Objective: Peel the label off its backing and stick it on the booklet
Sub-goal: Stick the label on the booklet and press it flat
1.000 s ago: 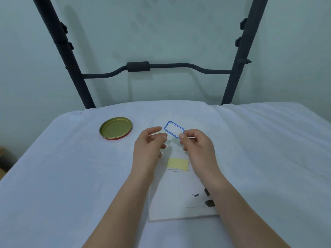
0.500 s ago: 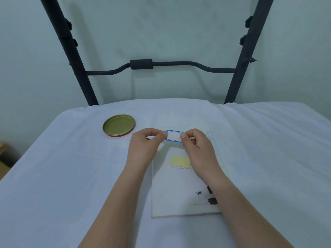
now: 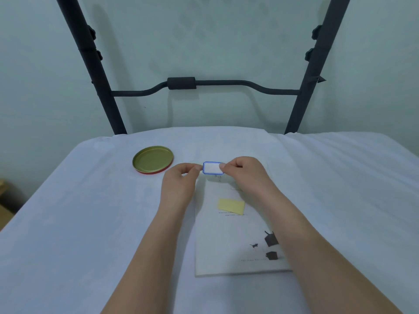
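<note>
A small white label with a blue border [image 3: 212, 168] is held flat and low over the top of the white booklet [image 3: 229, 241]. My left hand [image 3: 181, 180] pinches its left edge and my right hand [image 3: 244, 175] pinches its right edge. Whether the label touches the booklet I cannot tell. The booklet lies on the white cloth in front of me, with small dark pictures near its lower right. A yellow backing paper [image 3: 231, 205] rests on the booklet's middle.
A round gold tin lid with a red rim [image 3: 153, 159] sits on the cloth [image 3: 79, 223] to the left of my hands. A black metal frame [image 3: 181, 83] stands behind the table against a pale wall.
The label was tilted up in my right hand alone; my left hand took its left edge, and both hands lowered it flat toward the booklet's top.
</note>
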The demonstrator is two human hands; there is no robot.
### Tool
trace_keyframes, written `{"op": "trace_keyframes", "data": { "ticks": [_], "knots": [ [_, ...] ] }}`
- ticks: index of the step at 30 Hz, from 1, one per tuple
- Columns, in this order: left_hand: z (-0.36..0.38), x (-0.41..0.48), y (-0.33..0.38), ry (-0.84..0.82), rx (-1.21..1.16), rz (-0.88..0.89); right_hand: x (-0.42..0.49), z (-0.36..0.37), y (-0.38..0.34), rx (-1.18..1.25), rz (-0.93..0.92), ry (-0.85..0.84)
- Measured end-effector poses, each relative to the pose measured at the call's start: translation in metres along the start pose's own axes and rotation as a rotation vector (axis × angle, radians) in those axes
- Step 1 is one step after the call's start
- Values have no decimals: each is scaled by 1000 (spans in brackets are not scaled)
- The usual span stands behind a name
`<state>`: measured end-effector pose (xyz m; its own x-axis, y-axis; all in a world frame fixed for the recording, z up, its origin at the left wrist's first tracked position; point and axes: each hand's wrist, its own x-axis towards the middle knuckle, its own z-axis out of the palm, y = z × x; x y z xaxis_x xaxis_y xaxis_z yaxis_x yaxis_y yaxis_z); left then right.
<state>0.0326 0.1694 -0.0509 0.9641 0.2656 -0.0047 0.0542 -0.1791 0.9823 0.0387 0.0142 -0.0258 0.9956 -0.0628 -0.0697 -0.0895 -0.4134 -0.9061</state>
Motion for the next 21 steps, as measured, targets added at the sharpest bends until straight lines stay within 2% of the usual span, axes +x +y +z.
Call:
{"op": "trace_keyframes", "data": {
  "ticks": [10,14,21],
  "knots": [
    [-5,4,-7,90,110,14,29,12,1,-13,114,-115],
    [-5,5,-10,51,241,67,39,15,2,-74,118,-143],
    [1,5,-16,-3,329,162,53,13,5,-155,160,-169]
  ]
}}
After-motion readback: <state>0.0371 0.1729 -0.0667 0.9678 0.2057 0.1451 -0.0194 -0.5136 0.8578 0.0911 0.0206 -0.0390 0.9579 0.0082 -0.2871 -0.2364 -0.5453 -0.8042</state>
